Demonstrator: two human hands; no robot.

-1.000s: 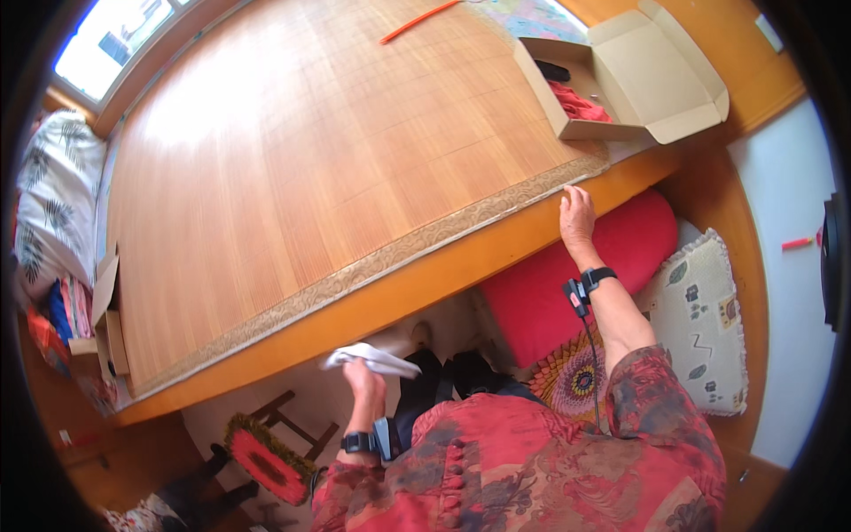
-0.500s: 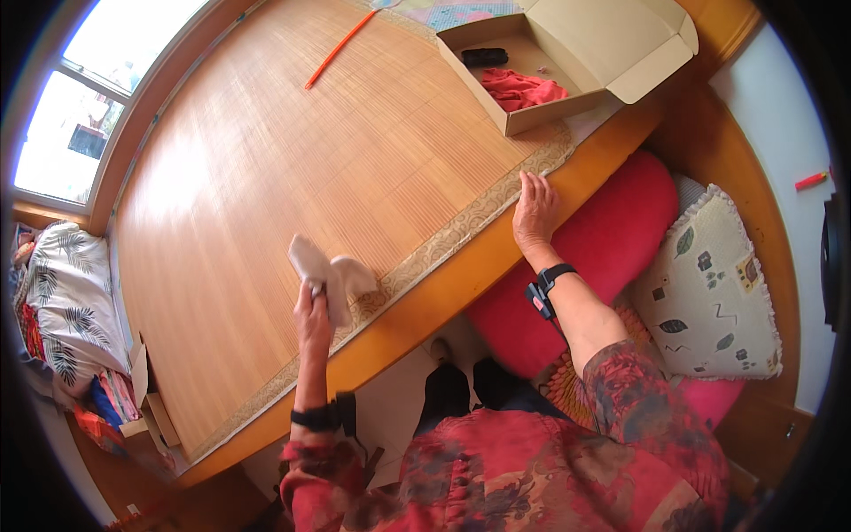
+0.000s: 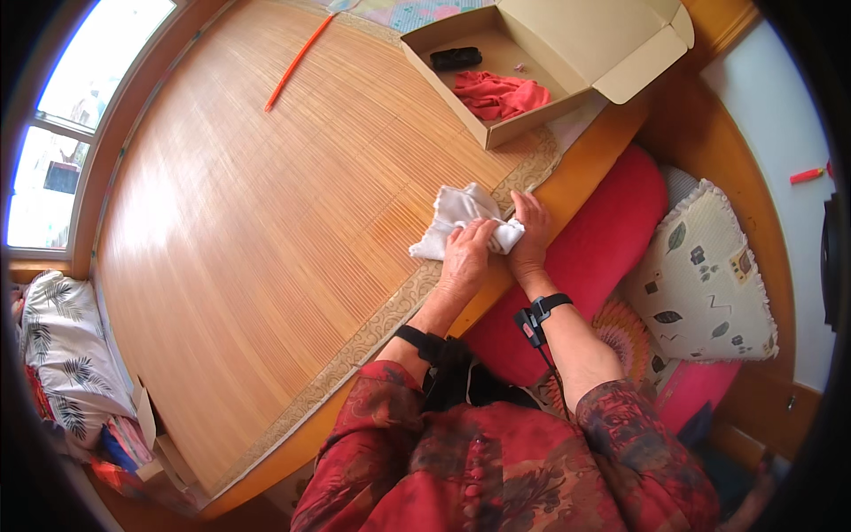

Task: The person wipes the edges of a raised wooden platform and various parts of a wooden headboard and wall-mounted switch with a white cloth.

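My left hand has its fingers closed over a crumpled white cloth at the edge of the woven mat. Part of the cloth spreads out on the mat beyond the fingers, with an uneven edge. My right hand rests by the patterned border and wooden edge, its fingers stretched forward. The cloth's right end reaches up against this hand. Whether the right thumb presses on the cloth is hidden.
An open cardboard box holds a red cloth and a black bundle. An orange strip lies on the mat. Beside the wooden edge are a pink cushion and a white patterned pillow. Folded bedding sits far left.
My left hand has carried the white cloth rightward, from above the mat to beside my right hand. The right hand stays near the edge, its fingers now reaching forward.
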